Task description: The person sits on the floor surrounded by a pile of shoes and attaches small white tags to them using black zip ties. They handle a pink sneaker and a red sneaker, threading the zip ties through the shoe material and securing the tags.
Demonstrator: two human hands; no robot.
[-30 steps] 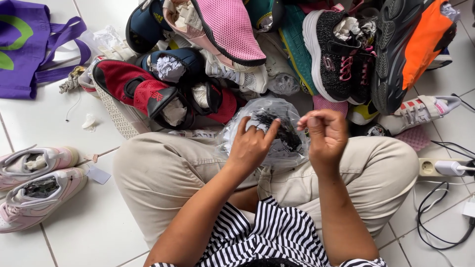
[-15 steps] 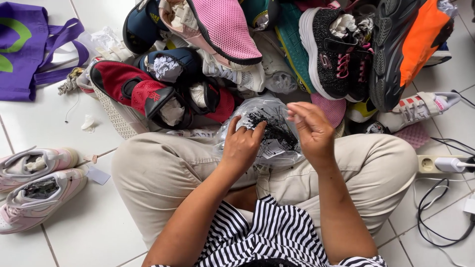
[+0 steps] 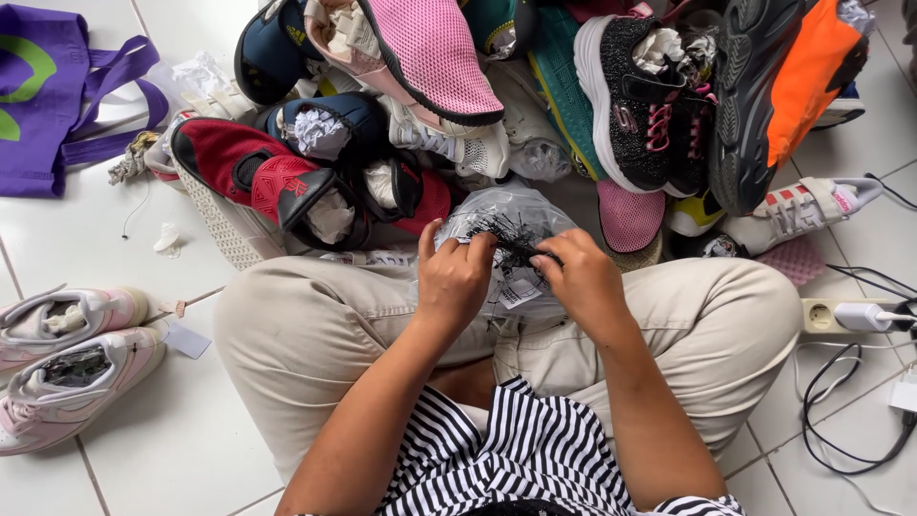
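Observation:
A clear plastic bag (image 3: 521, 215) holding a tangle of thin black strands (image 3: 501, 234) rests on my lap between my crossed legs in beige trousers (image 3: 315, 334). My left hand (image 3: 457, 277) grips the bag's near left side, fingers curled over its top. My right hand (image 3: 583, 279) pinches the black strands at the bag's opening, thumb and forefinger together. The two hands almost touch above the bag. A white label shows through the plastic beneath them.
A heap of shoes lies ahead: a red and black shoe (image 3: 277, 182), a pink mesh shoe (image 3: 430, 53), a black shoe with pink laces (image 3: 640, 105), an orange-soled shoe (image 3: 783, 96). Pink-white sneakers (image 3: 67, 354) sit left, a purple bag (image 3: 57, 96) far left, a power strip (image 3: 850, 315) right.
My right hand has come down and left from a raised pinch to the bag's opening. My left hand has closed onto the bag's side. Both hands now sit close together.

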